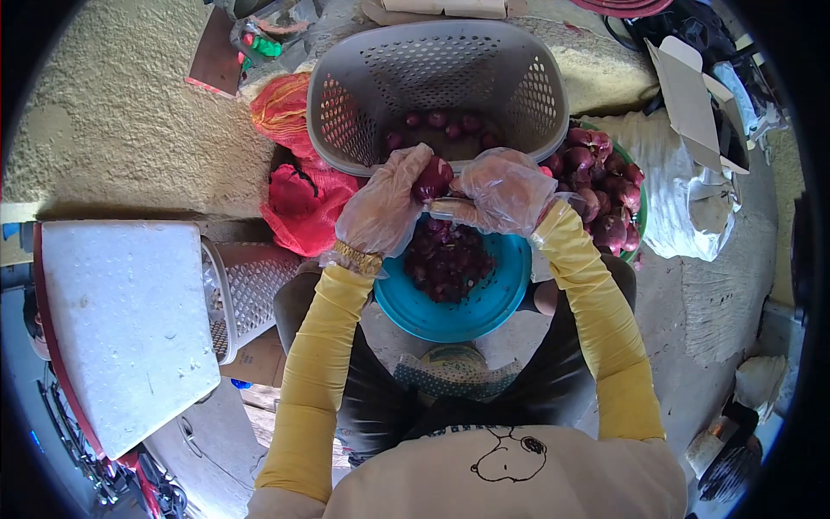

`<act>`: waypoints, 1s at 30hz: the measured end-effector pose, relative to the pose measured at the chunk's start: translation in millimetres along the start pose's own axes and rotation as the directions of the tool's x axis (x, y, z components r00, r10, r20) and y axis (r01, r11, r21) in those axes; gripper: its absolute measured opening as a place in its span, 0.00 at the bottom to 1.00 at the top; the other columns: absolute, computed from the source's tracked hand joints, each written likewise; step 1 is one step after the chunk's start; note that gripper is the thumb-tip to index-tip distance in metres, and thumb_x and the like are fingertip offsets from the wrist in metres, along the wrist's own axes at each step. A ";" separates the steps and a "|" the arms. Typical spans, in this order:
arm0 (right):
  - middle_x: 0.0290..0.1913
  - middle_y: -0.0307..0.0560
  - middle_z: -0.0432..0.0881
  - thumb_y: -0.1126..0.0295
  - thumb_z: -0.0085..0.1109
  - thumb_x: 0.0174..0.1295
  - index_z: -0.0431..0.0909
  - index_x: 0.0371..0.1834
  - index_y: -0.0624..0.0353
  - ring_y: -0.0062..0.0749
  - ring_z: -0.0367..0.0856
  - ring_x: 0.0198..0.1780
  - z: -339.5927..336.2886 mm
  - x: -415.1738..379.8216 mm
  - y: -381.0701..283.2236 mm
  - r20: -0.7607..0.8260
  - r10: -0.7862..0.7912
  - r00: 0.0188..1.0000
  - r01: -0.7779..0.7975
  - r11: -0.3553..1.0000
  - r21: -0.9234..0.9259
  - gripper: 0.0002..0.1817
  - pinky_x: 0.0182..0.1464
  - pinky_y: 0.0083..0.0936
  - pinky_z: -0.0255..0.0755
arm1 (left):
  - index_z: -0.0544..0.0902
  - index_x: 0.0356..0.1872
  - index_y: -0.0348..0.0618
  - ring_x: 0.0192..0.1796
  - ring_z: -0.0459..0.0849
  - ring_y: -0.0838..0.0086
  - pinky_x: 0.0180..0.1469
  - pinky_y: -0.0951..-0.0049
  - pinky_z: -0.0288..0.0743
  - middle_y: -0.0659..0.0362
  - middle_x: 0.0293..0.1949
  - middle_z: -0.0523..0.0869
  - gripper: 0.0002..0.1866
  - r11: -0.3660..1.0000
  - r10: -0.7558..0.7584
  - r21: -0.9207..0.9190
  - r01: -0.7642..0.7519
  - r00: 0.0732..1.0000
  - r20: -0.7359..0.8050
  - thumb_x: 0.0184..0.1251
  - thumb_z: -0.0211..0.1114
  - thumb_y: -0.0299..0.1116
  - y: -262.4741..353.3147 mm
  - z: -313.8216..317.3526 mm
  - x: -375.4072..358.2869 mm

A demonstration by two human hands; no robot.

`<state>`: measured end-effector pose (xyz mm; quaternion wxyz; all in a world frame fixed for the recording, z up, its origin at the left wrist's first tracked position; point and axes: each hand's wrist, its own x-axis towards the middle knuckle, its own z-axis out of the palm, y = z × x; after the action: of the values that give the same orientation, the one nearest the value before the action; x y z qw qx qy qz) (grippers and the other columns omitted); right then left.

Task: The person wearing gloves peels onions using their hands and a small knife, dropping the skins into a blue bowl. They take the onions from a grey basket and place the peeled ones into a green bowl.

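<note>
A red onion (432, 179) is gripped in my left hand (385, 197), which wears a clear plastic glove. Close on its right, my right hand (508, 186), gloved the same way, is closed with its fingers pointing at the onion. What my right fingers hold, if anything, I cannot make out. Both hands hover over the far rim of a blue basin (415, 318). Dark red onion peelings and pieces (445, 264) fill its middle. Just beyond my hands stands a grey perforated basket (437, 65) with several red onions (453, 130) on its bottom.
To the right, a green tub (641, 203) is heaped with red onions (605, 186). A red mesh sack (298, 203) lies left of the basket. Farther left are a white foam board (130, 320) and a second basket (251, 281). An open cardboard box (692, 104) rests at the upper right.
</note>
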<state>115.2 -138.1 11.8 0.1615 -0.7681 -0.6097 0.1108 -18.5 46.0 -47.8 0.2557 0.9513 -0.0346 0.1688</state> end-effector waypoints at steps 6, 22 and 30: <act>0.27 0.53 0.85 0.33 0.55 0.69 0.87 0.32 0.54 0.58 0.86 0.34 6.9 -4.7 -18.0 0.125 -0.068 0.990 0.050 0.989 0.142 0.32 0.39 0.51 0.79 | 0.76 0.60 0.41 0.50 0.80 0.70 0.61 0.67 0.77 0.57 0.51 0.81 0.13 0.245 -0.520 -0.860 0.448 0.809 0.273 0.87 0.52 0.38 3.0 -19.6 17.9; 0.30 0.56 0.86 0.25 0.62 0.56 0.89 0.36 0.56 0.56 0.87 0.39 14.1 -10.7 -14.1 0.244 0.113 0.963 -0.118 0.993 0.006 0.39 0.45 0.47 0.79 | 0.72 0.64 0.37 0.59 0.83 0.57 0.59 0.56 0.86 0.45 0.60 0.80 0.24 -0.442 -0.559 -0.876 0.195 0.704 0.439 0.84 0.56 0.48 21.7 -25.3 23.1; 0.29 0.54 0.87 0.30 0.73 0.49 0.88 0.35 0.61 0.51 0.87 0.36 11.7 -1.2 -9.2 -0.444 0.098 0.891 -0.124 0.992 -0.031 0.38 0.42 0.42 0.80 | 0.77 0.62 0.32 0.56 0.83 0.60 0.60 0.58 0.83 0.47 0.55 0.83 0.23 -0.435 -0.427 -0.850 0.297 0.764 0.485 0.85 0.56 0.45 13.5 -17.7 21.0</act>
<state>102.3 -136.1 4.6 0.2664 -0.8112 -0.5152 -0.0752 -6.2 43.5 -19.9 0.9320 0.3107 0.1862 0.0153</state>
